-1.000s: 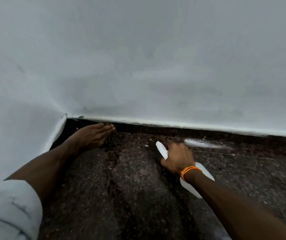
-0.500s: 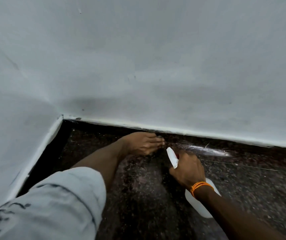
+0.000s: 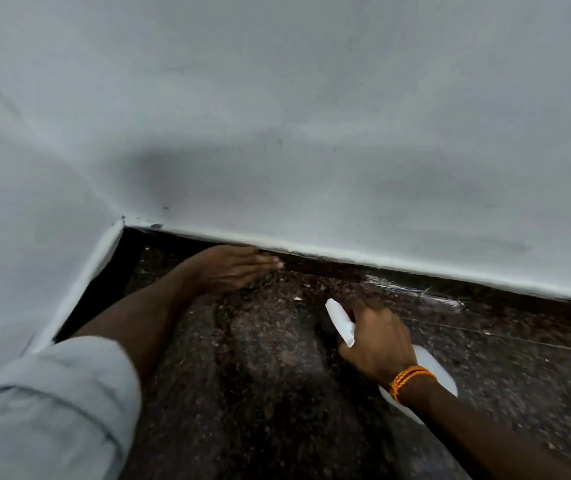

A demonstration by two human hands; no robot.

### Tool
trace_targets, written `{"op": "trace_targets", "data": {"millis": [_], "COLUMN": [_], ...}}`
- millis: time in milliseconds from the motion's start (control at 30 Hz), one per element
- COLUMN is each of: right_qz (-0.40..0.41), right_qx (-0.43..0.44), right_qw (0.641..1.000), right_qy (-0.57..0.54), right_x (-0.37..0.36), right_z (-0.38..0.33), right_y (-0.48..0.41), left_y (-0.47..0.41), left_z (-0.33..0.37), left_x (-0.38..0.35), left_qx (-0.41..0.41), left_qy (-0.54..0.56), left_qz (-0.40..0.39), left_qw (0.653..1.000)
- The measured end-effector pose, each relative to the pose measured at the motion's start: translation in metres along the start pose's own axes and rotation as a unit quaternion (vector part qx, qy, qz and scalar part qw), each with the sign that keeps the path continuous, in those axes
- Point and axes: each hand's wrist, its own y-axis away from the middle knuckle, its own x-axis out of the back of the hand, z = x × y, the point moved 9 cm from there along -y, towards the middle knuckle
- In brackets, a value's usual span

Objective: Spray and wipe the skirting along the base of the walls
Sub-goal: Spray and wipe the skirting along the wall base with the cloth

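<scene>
We are sliding our flat left hand back along the skirting toward the corner, seemingly wiping, while our right hand is gripping the spray bottle.

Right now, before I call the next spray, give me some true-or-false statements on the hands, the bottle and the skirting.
1. The right hand grips the white spray bottle. True.
2. The left hand is raised high on the wall. False: it lies low, fingers straight, against the dark skirting near the corner.
3. An orange band sits on the left wrist. False: it is on the right wrist.
4. A pale streak shows along the wall's base, right of the left hand. True.
</scene>
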Motion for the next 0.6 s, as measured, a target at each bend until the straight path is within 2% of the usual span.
{"op": "trace_targets", "data": {"millis": [133,233,333,500,600], "right_qz": [0.003,-0.001,-0.011,-0.015,-0.011], "right_qx": [-0.015,-0.015,-0.030,-0.001,0.029], "right_qw": [1.000,1.000,0.999,1.000,0.999], "right_qy": [0.012,0.027,0.015,0.024,0.036], "right_x": [-0.003,-0.003,-0.001,-0.003,-0.008], "right_z": [-0.007,-0.016,-0.022,-0.045,-0.065], "right_y": [-0.001,0.004,0.002,-0.008,-0.014], "left_y": [-0.073,-0.092,-0.049,0.088,0.136], "left_z": [0.025,0.028,0.019,-0.016,-0.032], "left_x": [0.030,0.029,0.027,0.005,0.032], "left_qx": [-0.073,-0.075,-0.085,0.019,0.131], "left_qy": [-0.013,0.015,-0.008,-0.100,-0.070], "left_qz": [0.038,-0.022,-0.092,-0.288,-0.294], "left_qw": [0.997,0.997,0.992,0.952,0.944]}}
